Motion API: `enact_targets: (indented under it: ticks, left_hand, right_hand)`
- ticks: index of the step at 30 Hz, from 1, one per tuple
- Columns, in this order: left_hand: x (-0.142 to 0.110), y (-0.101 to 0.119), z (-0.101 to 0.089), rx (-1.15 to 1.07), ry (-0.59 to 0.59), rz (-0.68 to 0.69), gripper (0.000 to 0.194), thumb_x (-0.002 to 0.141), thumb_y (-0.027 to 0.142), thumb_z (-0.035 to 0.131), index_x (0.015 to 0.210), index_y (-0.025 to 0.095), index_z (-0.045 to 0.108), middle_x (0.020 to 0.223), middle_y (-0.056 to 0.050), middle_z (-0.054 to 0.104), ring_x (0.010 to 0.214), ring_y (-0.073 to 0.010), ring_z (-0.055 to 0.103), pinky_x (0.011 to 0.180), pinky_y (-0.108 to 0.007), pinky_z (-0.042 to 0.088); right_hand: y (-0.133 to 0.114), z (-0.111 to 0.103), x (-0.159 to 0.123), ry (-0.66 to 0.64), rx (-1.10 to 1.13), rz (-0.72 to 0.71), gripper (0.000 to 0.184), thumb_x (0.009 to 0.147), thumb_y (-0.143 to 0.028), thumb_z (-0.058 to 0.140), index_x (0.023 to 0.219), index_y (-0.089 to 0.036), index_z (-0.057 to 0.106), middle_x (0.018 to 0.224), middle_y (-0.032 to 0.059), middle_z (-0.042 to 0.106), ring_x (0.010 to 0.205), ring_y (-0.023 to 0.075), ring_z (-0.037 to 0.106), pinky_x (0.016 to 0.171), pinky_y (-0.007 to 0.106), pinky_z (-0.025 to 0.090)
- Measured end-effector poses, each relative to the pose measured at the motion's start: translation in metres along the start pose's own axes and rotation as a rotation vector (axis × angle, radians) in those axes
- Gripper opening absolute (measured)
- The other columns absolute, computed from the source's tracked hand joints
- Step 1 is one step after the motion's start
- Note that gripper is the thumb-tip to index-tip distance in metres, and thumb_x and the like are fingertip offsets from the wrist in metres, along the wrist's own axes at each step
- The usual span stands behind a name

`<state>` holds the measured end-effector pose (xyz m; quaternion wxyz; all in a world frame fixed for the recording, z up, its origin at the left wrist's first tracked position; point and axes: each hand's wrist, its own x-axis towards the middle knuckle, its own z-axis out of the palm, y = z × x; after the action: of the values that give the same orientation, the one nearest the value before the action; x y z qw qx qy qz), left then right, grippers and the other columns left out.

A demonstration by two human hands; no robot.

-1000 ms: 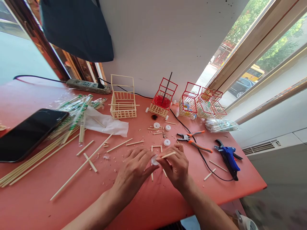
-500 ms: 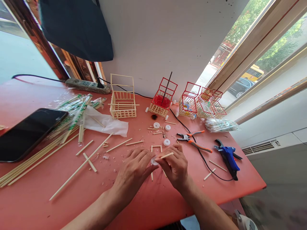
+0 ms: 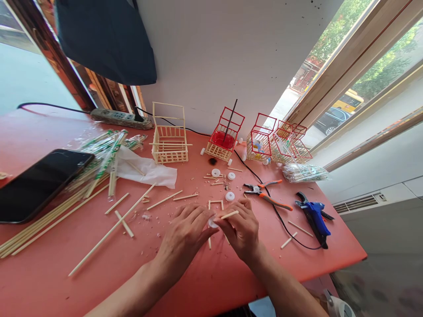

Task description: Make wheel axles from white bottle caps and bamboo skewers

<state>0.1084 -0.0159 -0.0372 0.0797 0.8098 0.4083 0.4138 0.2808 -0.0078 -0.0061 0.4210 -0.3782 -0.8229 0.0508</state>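
Between thumb and fingers, my left hand (image 3: 185, 228) pinches a white bottle cap (image 3: 212, 221), held close above the table. My right hand (image 3: 242, 228) is closed on a short wooden stick (image 3: 230, 215); one end lies at the cap's edge, and whether they are joined I cannot tell. Below and behind the hands lies a small stick frame (image 3: 216, 202), partly covered by them. Another white cap (image 3: 229, 196) rests just beyond my right fingers, with two more caps farther back.
Pliers (image 3: 268, 193) and a blue glue gun (image 3: 316, 222) lie to the right, near a black cable. Stick baskets, one plain (image 3: 169, 145) and several red-trimmed, stand along the wall. Left are loose sticks, wrapped chopsticks (image 3: 114, 154) and a phone (image 3: 42, 185).
The stick in my right hand has shifted slightly to the left and tilted a little. Both hands stay in nearly the same place, still holding the cap and stick.
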Motion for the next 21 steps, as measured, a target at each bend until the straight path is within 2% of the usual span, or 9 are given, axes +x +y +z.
enact_targets:
  ticks: [11,18,21]
  left_hand:
    - [-0.0009,-0.0005,0.001,0.011,-0.004,-0.013,0.025,0.101,0.04,0.05,0.099,0.018,0.061,0.092,-0.006,0.072,0.09,-0.0247,0.064,0.082,-0.038,0.048]
    - [-0.0029,-0.0042,0.0058,0.068,0.018,-0.03,0.043,0.098,0.054,0.047,0.109,0.015,0.062,0.093,-0.009,0.073,0.089,-0.0266,0.066,0.078,-0.038,0.05]
    - [-0.0029,-0.0038,0.0048,0.06,-0.002,-0.023,0.039,0.098,0.052,0.049,0.107,0.016,0.061,0.093,-0.009,0.072,0.089,-0.0263,0.066,0.078,-0.037,0.05]
  right_hand:
    - [0.0003,0.0005,0.0002,0.004,-0.01,-0.002,0.026,0.102,-0.027,0.056,0.077,-0.022,0.058,0.07,-0.0012,0.071,0.063,0.0136,0.061,0.076,0.035,0.038]
    - [-0.0004,-0.0006,0.0017,0.027,0.028,-0.019,0.021,0.102,-0.024,0.055,0.082,-0.022,0.059,0.073,-0.0019,0.073,0.065,0.0128,0.06,0.077,0.035,0.038]
    - [-0.0008,-0.0006,0.0019,0.03,0.022,-0.016,0.023,0.102,-0.026,0.055,0.081,-0.022,0.059,0.073,-0.0016,0.073,0.064,0.0132,0.06,0.077,0.035,0.038]
